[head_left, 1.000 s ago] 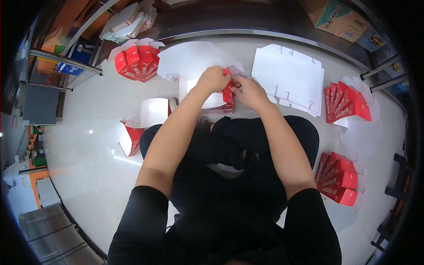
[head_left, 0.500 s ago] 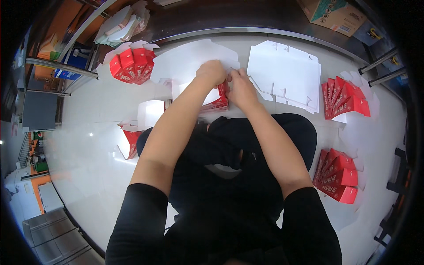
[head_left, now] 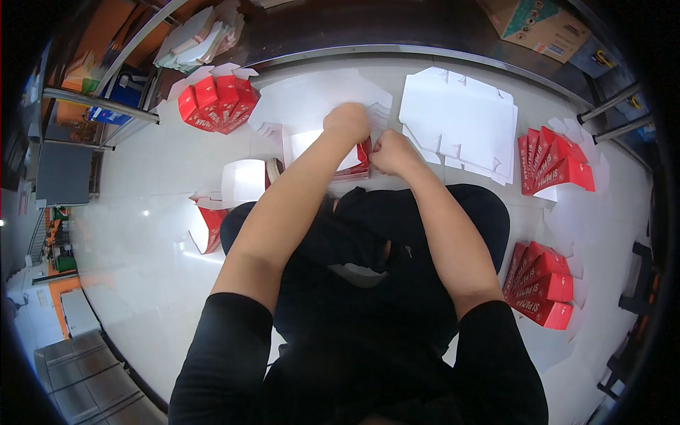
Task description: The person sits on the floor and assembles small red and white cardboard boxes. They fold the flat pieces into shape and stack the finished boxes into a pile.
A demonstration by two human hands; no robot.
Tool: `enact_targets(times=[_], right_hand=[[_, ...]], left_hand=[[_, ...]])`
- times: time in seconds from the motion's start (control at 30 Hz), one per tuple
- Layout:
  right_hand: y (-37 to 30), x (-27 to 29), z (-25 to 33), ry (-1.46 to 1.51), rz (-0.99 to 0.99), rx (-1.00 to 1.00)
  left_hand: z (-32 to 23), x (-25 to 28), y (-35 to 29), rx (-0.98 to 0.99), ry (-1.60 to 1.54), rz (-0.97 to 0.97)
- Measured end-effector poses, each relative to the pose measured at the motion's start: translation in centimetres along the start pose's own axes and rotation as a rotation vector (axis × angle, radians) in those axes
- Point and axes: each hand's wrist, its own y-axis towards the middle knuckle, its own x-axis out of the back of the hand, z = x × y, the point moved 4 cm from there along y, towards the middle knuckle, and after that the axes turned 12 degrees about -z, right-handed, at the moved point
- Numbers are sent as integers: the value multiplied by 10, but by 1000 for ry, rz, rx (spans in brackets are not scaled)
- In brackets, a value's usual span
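Observation:
A red and white paper food box (head_left: 360, 166), partly folded, stands in front of my crossed legs, its white inside facing up. My left hand (head_left: 348, 123) is curled closed over its far right part; the fingertips are hidden from me. At the box's right side my right hand (head_left: 394, 153) is closed, thumb and fingers pinched at the red side wall. Beyond the box spreads a large flat white carton sheet (head_left: 304, 99), with slotted tabs at its right end. My left forearm covers part of the box.
Flat white carton blanks (head_left: 453, 117) lie to the right. Nested red boxes stand in fans at the far left (head_left: 218, 103), far right (head_left: 556, 163) and near right (head_left: 542, 287). Left of my knee are a white-lined box (head_left: 244, 180) and a red box (head_left: 207, 225). A metal shelf edge (head_left: 397, 49) runs behind.
My right hand has come nearer and slightly right, down the box's side, with its fingers more curled. My left hand has shifted a little right, and the white sheet has shifted slightly too.

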Motion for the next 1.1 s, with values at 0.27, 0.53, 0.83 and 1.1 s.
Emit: enact_targets(times=[0.27,0.53,0.83,1.1], right_hand=[[13,6,-16,-45,25,-3],[5,14,13,-36,-213,150],[-3,-2,18,-195,-328,300],[6,-15,3,-249,-337,351]], left_hand=[[91,61,-60,72,-92,-412],[161,22,-84,111,-369,-444],[176,-3,-77,80,-337,-454],[178,-16,-71,65,-242,-597]])
